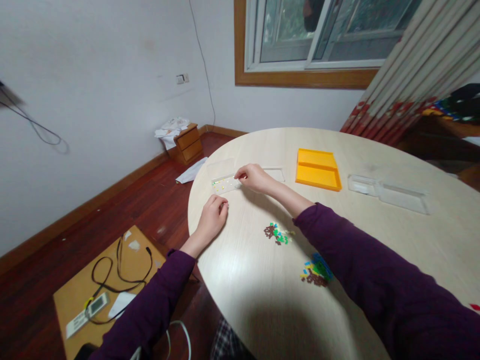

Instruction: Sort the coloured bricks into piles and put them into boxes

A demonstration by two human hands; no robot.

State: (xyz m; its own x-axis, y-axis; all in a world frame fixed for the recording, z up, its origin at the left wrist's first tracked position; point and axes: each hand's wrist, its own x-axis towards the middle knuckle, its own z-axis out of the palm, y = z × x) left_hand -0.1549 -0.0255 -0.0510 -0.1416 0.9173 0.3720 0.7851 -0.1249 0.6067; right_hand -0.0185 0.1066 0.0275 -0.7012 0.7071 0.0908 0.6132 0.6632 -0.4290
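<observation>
My right hand [254,178] reaches across to a clear plastic box [231,187] near the table's far left edge. Its thumb and fingers are pinched together over the box's right end; whatever they hold is too small to make out. Several tiny yellow and green pieces lie scattered in the box. Nearer to me, my left hand [213,218] rests on the tabletop with its fingers curled closed. A pale speck shows at its fingertips, too small to name. Below my right forearm lies a loose pile of small brown and green pieces [277,233].
Another pile of blue, green, yellow and brown pieces [317,270] lies closer to me. A yellow two-compartment tray [318,169] stands farther back, with an open clear case [390,194] to its right. Left of the round table [255,280], a low brown surface [112,260] carries cables.
</observation>
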